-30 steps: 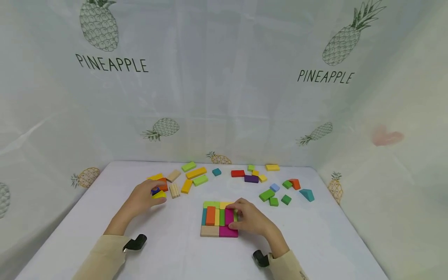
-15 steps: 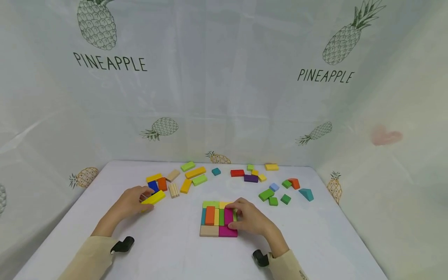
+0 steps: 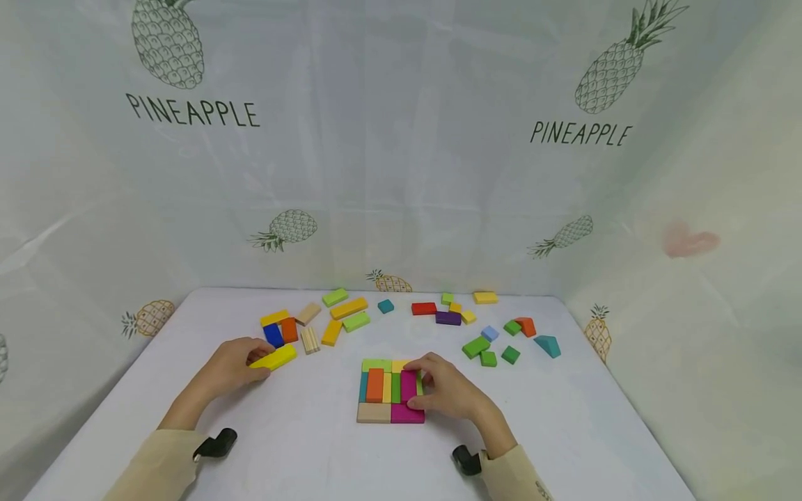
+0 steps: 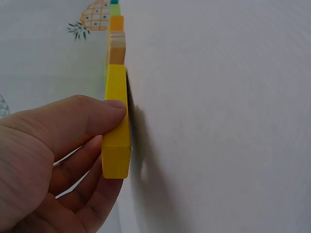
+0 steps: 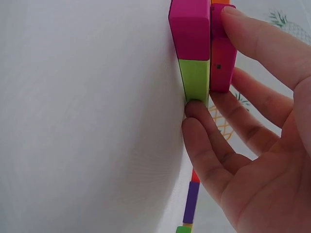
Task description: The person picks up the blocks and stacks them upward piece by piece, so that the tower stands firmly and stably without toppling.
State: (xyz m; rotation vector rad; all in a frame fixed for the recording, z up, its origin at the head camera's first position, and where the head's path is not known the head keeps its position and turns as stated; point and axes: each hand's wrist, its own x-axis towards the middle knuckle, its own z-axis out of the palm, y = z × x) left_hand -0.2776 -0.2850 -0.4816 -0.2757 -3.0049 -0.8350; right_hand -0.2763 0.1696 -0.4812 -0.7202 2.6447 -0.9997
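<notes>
Your left hand [image 3: 233, 365] pinches a yellow bar [image 3: 276, 358], right hand [image 3: 451, 391] a magenta block [image 3: 409, 386]; table [image 3: 316, 417] parts bar from stack's left edge [image 3: 363, 387].

PINEAPPLE lettering at left [image 3: 192, 111], matching PINEAPPLE at right [image 3: 581, 134], pale backdrop [image 3: 388, 153]

A long yellow block [image 3: 276, 358] slants well apart from a magenta block [image 3: 408, 385] (stacked atop flat-laid blocks [image 3: 374, 413]).

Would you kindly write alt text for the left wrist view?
A left hand pinches a long yellow block, end toward the camera. A white tabletop fills the right side; more blocks show beyond, before a pineapple-printed cloth.
</notes>
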